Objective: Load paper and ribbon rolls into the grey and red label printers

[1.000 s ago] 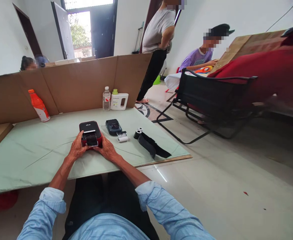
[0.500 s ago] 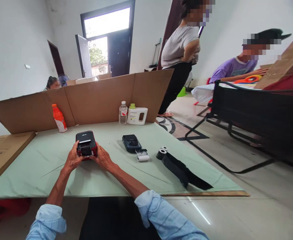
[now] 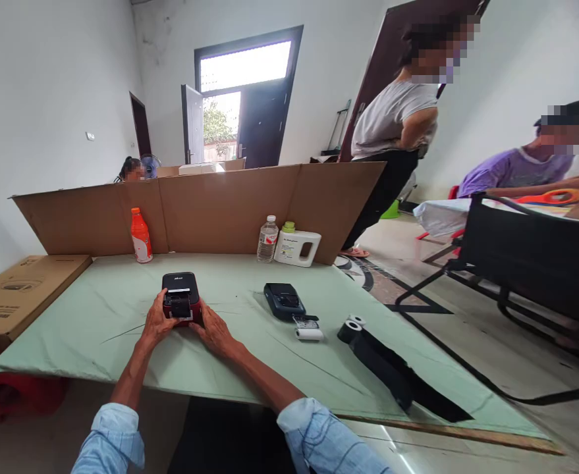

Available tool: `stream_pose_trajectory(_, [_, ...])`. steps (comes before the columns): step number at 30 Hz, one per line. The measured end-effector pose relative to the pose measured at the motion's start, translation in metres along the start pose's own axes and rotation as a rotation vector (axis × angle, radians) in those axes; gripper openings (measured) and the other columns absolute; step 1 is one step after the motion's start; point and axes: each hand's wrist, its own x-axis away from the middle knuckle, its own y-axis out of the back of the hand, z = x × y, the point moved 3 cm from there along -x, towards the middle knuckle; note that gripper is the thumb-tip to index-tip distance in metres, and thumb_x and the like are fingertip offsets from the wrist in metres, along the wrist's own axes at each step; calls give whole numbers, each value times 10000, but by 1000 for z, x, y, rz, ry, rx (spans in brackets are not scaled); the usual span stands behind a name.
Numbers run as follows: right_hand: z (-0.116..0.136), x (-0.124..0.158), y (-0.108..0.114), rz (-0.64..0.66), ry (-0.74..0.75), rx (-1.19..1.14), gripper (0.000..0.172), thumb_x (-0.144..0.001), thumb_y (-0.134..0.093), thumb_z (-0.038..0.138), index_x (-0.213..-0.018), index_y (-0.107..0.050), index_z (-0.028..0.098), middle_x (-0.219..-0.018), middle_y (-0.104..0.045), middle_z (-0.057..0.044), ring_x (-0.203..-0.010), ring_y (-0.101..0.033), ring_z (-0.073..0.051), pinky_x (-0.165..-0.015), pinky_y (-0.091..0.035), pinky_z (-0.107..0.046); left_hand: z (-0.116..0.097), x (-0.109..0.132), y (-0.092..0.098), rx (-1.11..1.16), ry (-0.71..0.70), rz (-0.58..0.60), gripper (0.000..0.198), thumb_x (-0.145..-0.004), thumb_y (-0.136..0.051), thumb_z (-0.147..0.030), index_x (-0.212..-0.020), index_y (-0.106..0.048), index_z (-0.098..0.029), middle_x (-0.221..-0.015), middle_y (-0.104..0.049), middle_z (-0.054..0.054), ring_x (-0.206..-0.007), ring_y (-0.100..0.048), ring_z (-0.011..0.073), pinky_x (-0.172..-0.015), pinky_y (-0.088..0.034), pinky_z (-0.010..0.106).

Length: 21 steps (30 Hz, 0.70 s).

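A small label printer (image 3: 180, 281) with a black top and red sides sits in front of me on the green-covered table (image 3: 240, 368). My left hand (image 3: 157, 321) grips its left side, the fingers curled around the edge. Against the opposite side my right hand (image 3: 216, 329) is pressed, thumb at the lower front corner. A dark strip shows at the printer's front slot. Further right lies a dark blue printer (image 3: 284, 299), with a white paper roll (image 3: 309, 334) beside its front. Black ribbon (image 3: 392, 368) trails from a roll near the right edge.
A cardboard panel (image 3: 230, 209) stands along the table's back. Before it are an orange bottle (image 3: 141, 237), a water bottle (image 3: 267, 240) and a white jug (image 3: 289, 247). A cardboard box (image 3: 22, 289) is at left. People and a black folding chair (image 3: 531, 276) are beyond.
The camera view has swung left, so the room and table things sit further right in the picture. Both hands stay on the label printer; my right hand's fingers have shifted slightly along its side.
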Motion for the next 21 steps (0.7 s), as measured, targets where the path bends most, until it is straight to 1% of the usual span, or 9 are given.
stream_pose_trajectory(5, [2,18,5,37,22,126,842,-975,-623,273,-1697,-196,202,-1601,-535,-192,-1441,-558,-326,-1175,-476,-520,-2,1,0,-19,5,-38,970,-677,-898,-293,-1530,-451,-174,-1488,-615,193,-1285,-669,341,-1107,-530,521])
stream_pose_trajectory(9, [9,29,7,54,15,185,821,-980,-644,288,-1683,-235,173,-1576,-550,-218,-1421,-565,-342,-1154,-474,-539,-7,-1,2,-47,10,-26,941,-690,-876,-243,-1529,-453,-198,-1445,-648,161,-1191,-714,303,-1075,-554,486])
stream_pose_trajectory(12, [13,30,8,51,-2,179,791,-995,-641,320,-1670,-262,155,-1595,-526,-224,-1442,-538,-347,-1181,-437,-546,-11,-4,4,-91,16,-30,942,-679,-882,-247,-1519,-460,-190,-1451,-639,163,-1252,-684,320,-1087,-545,481])
stream_pose_trajectory(14, [14,28,9,47,-13,171,778,-1000,-642,331,-1660,-280,137,-1597,-518,-234,-1444,-533,-348,-1188,-427,-540,-14,-5,4,-99,18,-27,943,-678,-885,-260,-1518,-461,-206,-1465,-633,150,-1261,-681,316,-1086,-547,474])
stream_pose_trajectory(17, [17,26,12,41,-17,160,749,-1008,-639,339,-1646,-312,121,-1572,-536,-248,-1434,-541,-345,-1182,-433,-535,-18,-7,6,-114,37,-25,937,-690,-880,-271,-1524,-458,-207,-1444,-649,146,-1239,-695,311,-1083,-552,473])
stream_pose_trajectory(21, [19,28,17,36,-3,144,712,-1005,-658,337,-1626,-366,146,-1528,-580,-224,-1399,-571,-322,-1166,-456,-505,-22,-7,9,-128,56,-28,953,-688,-893,-308,-1529,-456,-199,-1412,-669,148,-1201,-712,309,-1058,-569,469])
